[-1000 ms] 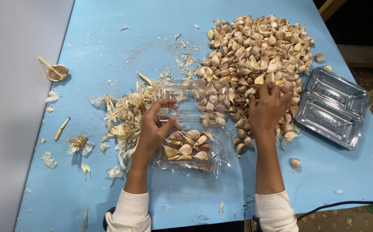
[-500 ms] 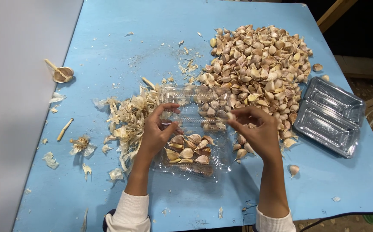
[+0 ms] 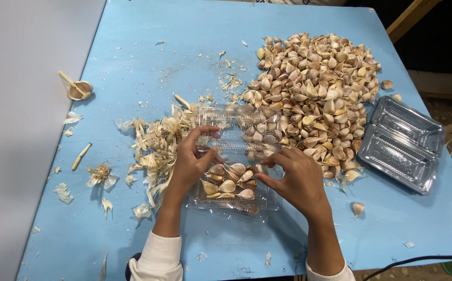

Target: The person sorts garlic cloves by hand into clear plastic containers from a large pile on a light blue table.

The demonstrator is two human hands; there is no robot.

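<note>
Two hands work over a clear clamshell box [image 3: 233, 171] near the middle of the blue surface [image 3: 148, 62], seen from the head camera. The box lies open, its lid [image 3: 236, 130] folded back toward 12 o'clock, and its lower half holds a layer of garlic cloves [image 3: 231, 182]. The left hand [image 3: 192, 161] sits at the box's 9 o'clock edge, fingers [image 3: 207, 130] curled over the hinge area and gripping the plastic there. The right hand [image 3: 296, 179] is at the 3 o'clock edge, thumb and fingers [image 3: 270, 161] pinched together at the rim; whether they grip a clove or only the plastic I cannot tell

At 1 o'clock from the box lies a big heap of cloves [image 3: 314, 88], its near edge touching the lid. At 9 o'clock of the left hand is a pile of papery skins [image 3: 155, 145], with scraps scattered further out. Far at 10 o'clock lies a garlic stem with its root cap [image 3: 77, 88], and a short stalk piece [image 3: 80, 156] lies at 9 o'clock beyond the skins. At 3 o'clock, well apart from the right hand, an empty clamshell box [image 3: 403, 143] lies open near the surface's edge. One stray clove [image 3: 357, 208] lies at 4 o'clock of the right hand. White sleeve cuffs [image 3: 158, 255] show at the bottom
</note>
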